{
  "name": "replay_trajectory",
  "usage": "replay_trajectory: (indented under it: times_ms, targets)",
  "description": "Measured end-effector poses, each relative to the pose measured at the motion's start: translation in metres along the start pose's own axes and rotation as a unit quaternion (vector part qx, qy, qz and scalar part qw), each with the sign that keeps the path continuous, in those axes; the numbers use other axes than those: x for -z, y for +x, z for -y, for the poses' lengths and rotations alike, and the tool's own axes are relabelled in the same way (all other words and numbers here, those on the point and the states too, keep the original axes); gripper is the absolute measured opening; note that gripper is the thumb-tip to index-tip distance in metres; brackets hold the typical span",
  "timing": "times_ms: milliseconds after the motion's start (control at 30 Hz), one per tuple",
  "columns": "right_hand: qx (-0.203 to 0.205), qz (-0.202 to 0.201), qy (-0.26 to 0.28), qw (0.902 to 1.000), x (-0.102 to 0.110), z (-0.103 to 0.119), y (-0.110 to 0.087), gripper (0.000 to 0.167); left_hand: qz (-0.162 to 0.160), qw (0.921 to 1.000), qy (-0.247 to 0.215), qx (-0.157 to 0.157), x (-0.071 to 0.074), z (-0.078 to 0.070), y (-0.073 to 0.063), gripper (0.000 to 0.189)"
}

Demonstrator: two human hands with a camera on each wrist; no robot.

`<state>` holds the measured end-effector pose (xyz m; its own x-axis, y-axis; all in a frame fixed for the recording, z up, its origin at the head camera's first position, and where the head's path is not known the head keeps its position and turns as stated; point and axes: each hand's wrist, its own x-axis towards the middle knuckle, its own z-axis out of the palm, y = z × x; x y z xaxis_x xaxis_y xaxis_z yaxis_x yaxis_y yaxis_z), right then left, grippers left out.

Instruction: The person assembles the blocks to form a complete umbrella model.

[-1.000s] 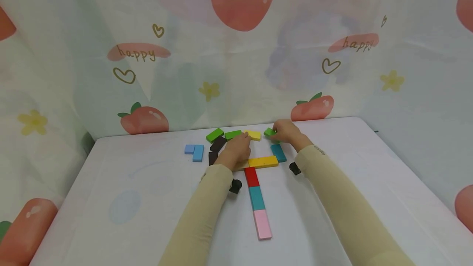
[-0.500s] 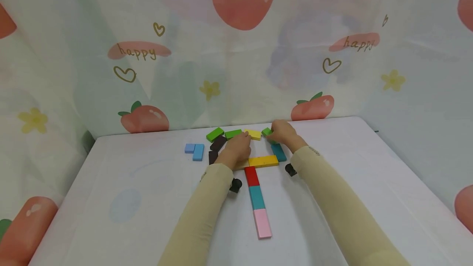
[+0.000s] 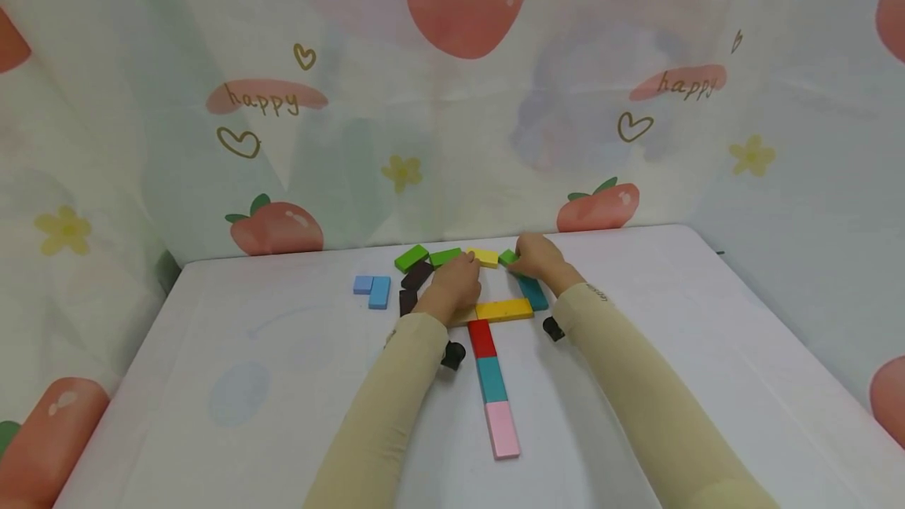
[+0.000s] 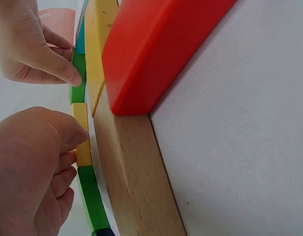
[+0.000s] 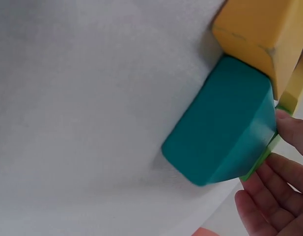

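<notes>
My right hand (image 3: pixel 540 255) pinches a green block (image 3: pixel 507 258) between thumb and fingers at the back of the table. In the left wrist view that green block (image 4: pixel 77 94) lies end to end with a small yellow block (image 4: pixel 81 114), at most a slight gap between them. My left hand (image 3: pixel 456 285) holds the yellow block, its thumb on one side and its other fingers curled beside it. A second green block (image 3: pixel 445 257) adjoins the yellow one on the left. Below my right hand lies a teal block (image 5: pixel 220 123), near the end of an orange-yellow block (image 5: pixel 254 27).
A column of red (image 3: pixel 482 338), turquoise (image 3: pixel 492 379) and pink (image 3: pixel 503 430) blocks runs toward me. Dark blocks (image 3: pixel 417 276) and another green block (image 3: pixel 412 258) lie left of my left hand. Two blue blocks (image 3: pixel 379 293) sit farther left. A patterned curtain (image 3: pixel 452 124) stands behind the table.
My right hand has shifted a little to the left with the green block, bringing it closer to the yellow block. My left hand has stayed in place.
</notes>
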<state>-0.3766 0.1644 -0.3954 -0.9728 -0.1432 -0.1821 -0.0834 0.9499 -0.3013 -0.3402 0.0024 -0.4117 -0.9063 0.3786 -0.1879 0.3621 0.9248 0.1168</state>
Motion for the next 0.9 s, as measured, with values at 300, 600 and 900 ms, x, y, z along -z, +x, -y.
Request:
replay_trajectory:
  times_ms: [300, 600, 900]
  targets:
    - [0.011, 0.0, -0.007, 0.9999, 0.0001, -0.0008, -0.0015, 0.031, 0.001, 1.0, -0.005, 0.008, -0.0013, -0.0006, 0.0021, 0.048]
    - [0.029, -0.009, -0.009, 0.9995, -0.0006, -0.0026, -0.0012, 0.029, -0.003, 0.9999, 0.005, 0.011, -0.0039, 0.0007, 0.0054, 0.05]
    - [0.035, -0.007, -0.009, 0.9993, -0.0016, -0.003, -0.0014, 0.029, -0.002, 0.9998, -0.009, 0.015, -0.0039, 0.001, 0.0048, 0.05]
